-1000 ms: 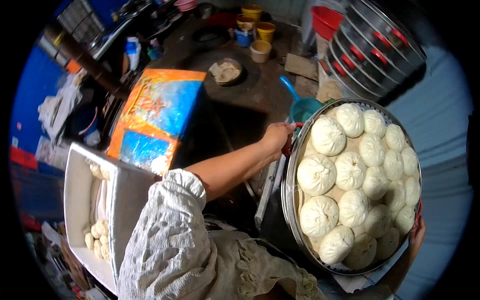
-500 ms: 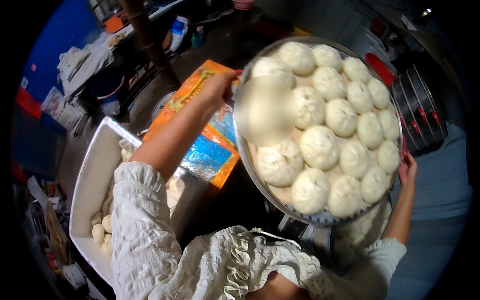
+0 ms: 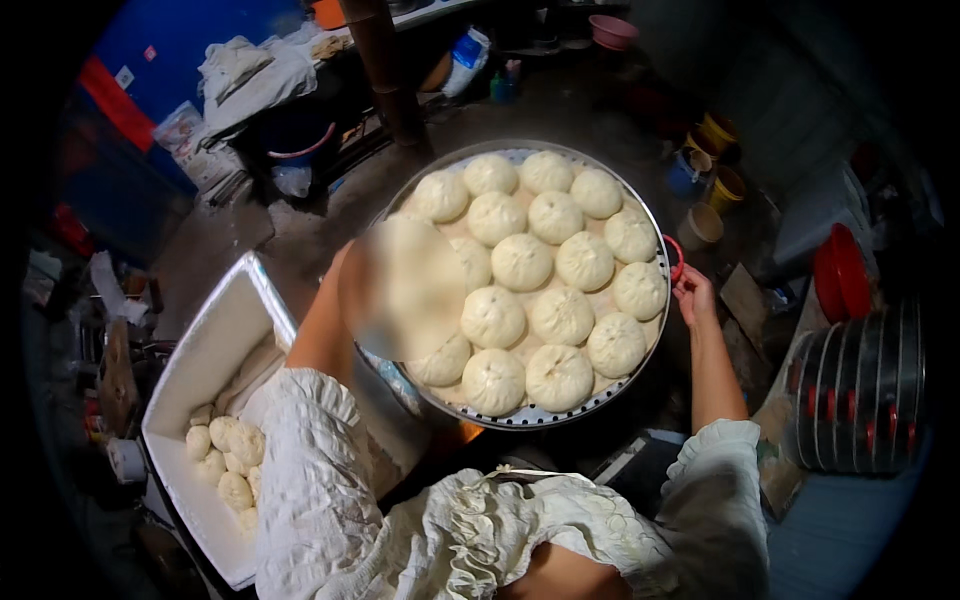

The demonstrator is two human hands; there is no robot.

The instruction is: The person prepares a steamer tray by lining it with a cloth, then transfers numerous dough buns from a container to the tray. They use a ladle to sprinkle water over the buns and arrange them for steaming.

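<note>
At the far left, the white foam box [image 3: 215, 350] now shows more of its inside than half a second ago, with a cluster of small dough pieces [image 3: 225, 465] in its near corner. The colourful printed box that lay under the tray earlier is almost wholly hidden now; only a sliver of blue and orange peeks out below the tray's near rim.

The left forearm rises from its ruffled white sleeve [image 3: 310, 450] toward the tray's left edge. The left hand [image 3: 345, 265] is masked by a blurred patch, so whether it is clamped on the rim cannot be told.

The round metal steamer tray [image 3: 530, 415] sits centred in view, lifted in front of the person and roughly level, where earlier it was up and to the right. It carries white buns [image 3: 522, 262] packed close together, touching one another.

On the right, the right arm reaches up along the tray's side, and the right hand [image 3: 693, 297] is closed on the red handle [image 3: 677, 258] at the rim. Further right stands a stack of steamer trays [image 3: 860, 390] on edge.
</note>
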